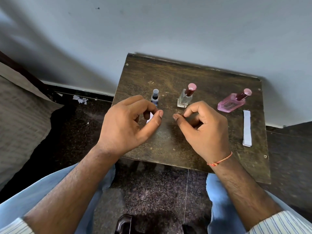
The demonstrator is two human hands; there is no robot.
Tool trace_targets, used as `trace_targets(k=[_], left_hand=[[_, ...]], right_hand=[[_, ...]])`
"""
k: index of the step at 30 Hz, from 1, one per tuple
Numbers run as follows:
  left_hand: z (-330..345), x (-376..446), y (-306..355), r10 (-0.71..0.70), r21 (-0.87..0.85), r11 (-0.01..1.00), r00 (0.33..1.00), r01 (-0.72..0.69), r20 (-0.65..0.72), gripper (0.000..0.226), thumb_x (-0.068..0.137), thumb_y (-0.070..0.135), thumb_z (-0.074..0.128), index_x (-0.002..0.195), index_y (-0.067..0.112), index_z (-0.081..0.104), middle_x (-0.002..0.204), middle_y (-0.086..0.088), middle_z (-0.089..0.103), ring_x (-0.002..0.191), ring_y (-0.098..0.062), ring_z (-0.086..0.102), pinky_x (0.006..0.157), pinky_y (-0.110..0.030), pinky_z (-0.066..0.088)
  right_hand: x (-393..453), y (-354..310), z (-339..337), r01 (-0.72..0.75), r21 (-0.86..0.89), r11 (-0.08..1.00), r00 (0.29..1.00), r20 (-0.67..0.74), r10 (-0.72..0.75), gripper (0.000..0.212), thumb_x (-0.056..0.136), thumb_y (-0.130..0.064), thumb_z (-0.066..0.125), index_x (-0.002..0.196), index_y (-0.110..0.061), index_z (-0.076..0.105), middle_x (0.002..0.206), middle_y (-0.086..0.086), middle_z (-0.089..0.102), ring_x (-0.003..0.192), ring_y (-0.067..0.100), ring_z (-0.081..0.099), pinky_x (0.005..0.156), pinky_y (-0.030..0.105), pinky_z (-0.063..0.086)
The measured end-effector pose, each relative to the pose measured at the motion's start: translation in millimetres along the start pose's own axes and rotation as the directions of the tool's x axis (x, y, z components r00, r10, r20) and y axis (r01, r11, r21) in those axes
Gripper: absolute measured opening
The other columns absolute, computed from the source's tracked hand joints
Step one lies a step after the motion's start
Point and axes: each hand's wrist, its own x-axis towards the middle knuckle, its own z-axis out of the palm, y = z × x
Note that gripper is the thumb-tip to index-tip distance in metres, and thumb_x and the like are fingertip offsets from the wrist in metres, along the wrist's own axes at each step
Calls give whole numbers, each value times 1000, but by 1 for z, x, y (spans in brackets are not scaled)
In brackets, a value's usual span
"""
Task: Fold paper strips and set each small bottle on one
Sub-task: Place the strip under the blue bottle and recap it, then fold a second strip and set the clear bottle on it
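Observation:
Three small bottles stand in a row on a dark wooden table point(194, 146): a dark blue bottle point(155, 98) with a grey cap, a clear bottle point(185, 97) with a pink cap, and a wider pink bottle point(231, 103). My left hand point(128, 122) hovers just in front of the blue bottle, its fingers curled around a small white folded paper strip point(150, 117) that is mostly hidden. My right hand point(204, 127) is below the clear bottle, its fingers curled in a loose pinch with nothing visible in it. Flat white paper strips point(247, 128) lie stacked at the table's right.
The table stands against a pale wall point(168, 31). A bed with a patterned cover point(20, 119) is at the left. Torn paper scraps point(80, 99) lie on the dark floor by the wall. My knees in light blue trousers point(219, 200) are below the table edge.

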Motion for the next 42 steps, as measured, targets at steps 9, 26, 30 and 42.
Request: trace_targets(k=[9, 26, 30, 42], left_hand=[[22, 2, 17, -16, -134, 991, 1000, 18, 13, 21, 101, 30, 74, 86, 16, 75, 73, 4, 64, 65, -15, 58, 57, -35, 47], [8, 18, 15, -245, -376, 918, 923, 123, -297, 10, 103, 15, 53, 103, 23, 60, 68, -14, 46, 56, -14, 36, 54, -28, 32], [8, 16, 27, -165, -394, 919, 937, 33, -307, 14, 103, 17, 61, 102, 31, 58, 69, -9, 53, 55, -19, 37, 54, -29, 33], [42, 24, 51, -43, -508, 854, 987, 116, 155, 52, 103, 27, 70, 152, 12, 59, 63, -16, 33, 52, -18, 35, 64, -12, 44]], right_hand=[[10, 27, -11, -142, 78, 987, 989, 42, 140, 43, 88, -28, 91, 119, -17, 64, 118, -5, 70, 67, 9, 70, 60, 18, 49], [28, 30, 11, -334, 262, 906, 940, 171, 297, 36, 94, -20, 83, 127, -33, 75, 114, -19, 78, 70, 23, 74, 68, 52, 66], [20, 26, 0, -335, 267, 904, 936, 201, 288, 35, 94, -19, 84, 122, -38, 74, 113, -18, 79, 65, 25, 71, 68, 53, 65], [-4, 32, -48, -94, 258, 962, 957, 290, 15, 39, 95, -12, 84, 132, -16, 73, 104, -27, 68, 70, 11, 64, 66, 9, 43]])
